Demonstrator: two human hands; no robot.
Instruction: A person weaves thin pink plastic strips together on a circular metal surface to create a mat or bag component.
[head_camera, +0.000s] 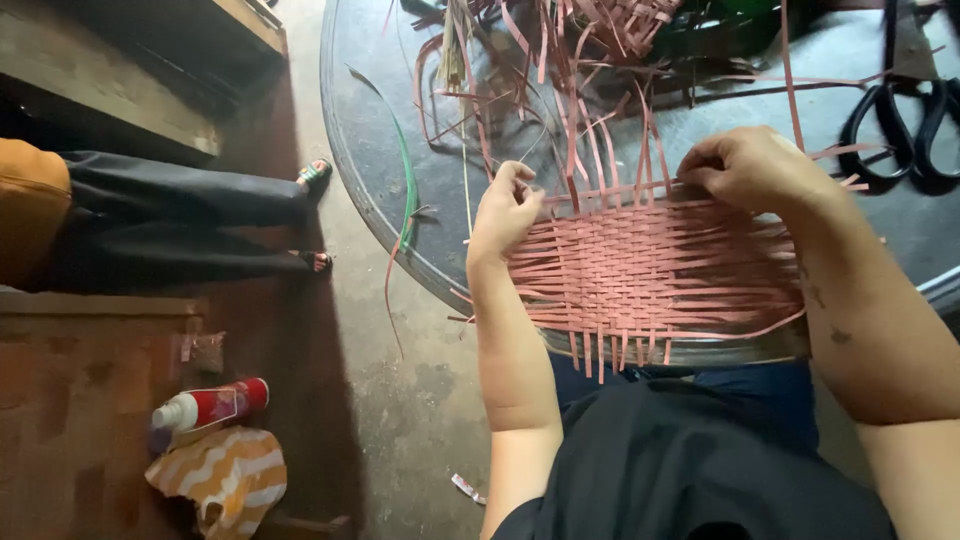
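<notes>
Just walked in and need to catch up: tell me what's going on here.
A person is weaving a flat mat from pink strips at the edge of a round table. The left hand pinches a strip at the mat's left edge; the right hand grips strips at its top edge. Loose strips pile beyond the mat, and black scissors lie to the right. Another person's legs show at left.

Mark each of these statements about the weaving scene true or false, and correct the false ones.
1. Both hands grip the far edge of the pink woven mat. True: left hand, right hand.
2. The mat lies on a square wooden table. False: it rests on a round dark tray.
3. Black scissors lie to the right. True.
4. A green can stands on the ledge. False: a red and white can lies on its side.
</notes>
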